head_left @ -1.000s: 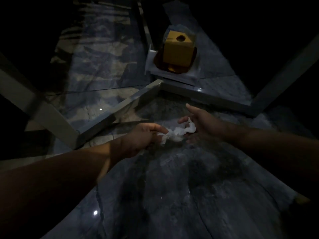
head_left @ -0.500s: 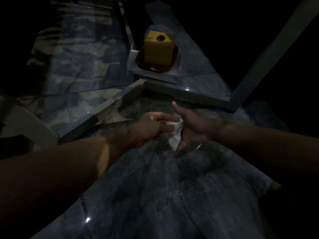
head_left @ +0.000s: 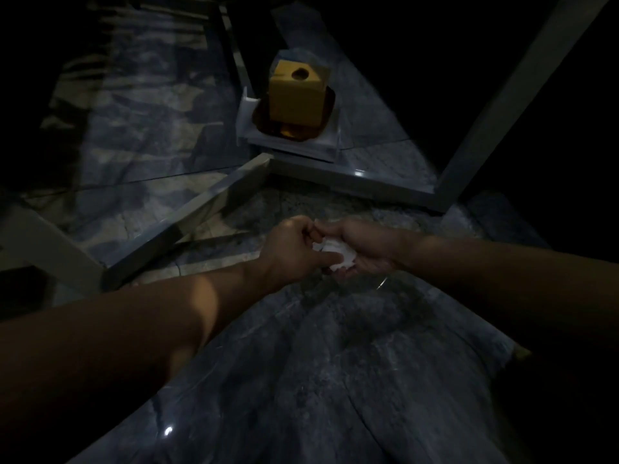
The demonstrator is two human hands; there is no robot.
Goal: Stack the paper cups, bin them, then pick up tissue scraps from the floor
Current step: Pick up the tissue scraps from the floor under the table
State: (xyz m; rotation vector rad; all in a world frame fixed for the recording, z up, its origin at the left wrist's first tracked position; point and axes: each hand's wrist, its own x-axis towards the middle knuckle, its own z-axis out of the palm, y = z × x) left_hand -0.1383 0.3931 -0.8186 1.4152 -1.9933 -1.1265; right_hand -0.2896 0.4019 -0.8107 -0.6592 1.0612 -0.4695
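Observation:
A crumpled white tissue scrap (head_left: 336, 254) lies bunched in the palm of my right hand (head_left: 363, 247), whose fingers curl around it. My left hand (head_left: 291, 247) presses against it from the left, its fingertips on the tissue. Both hands meet low over the dark marble floor (head_left: 335, 363) in dim light. No paper cups are in view.
A yellow box (head_left: 296, 95) with a round hole on top stands on a white tray (head_left: 288, 144) farther ahead. Grey raised strips (head_left: 187, 216) cross the floor to the left and behind the hands. A pale post (head_left: 509, 95) slants up at the right.
The tissue hung stretched between my two hands; now it is balled up in my right palm and my right fingers have closed over it, with my left hand pushed in against it.

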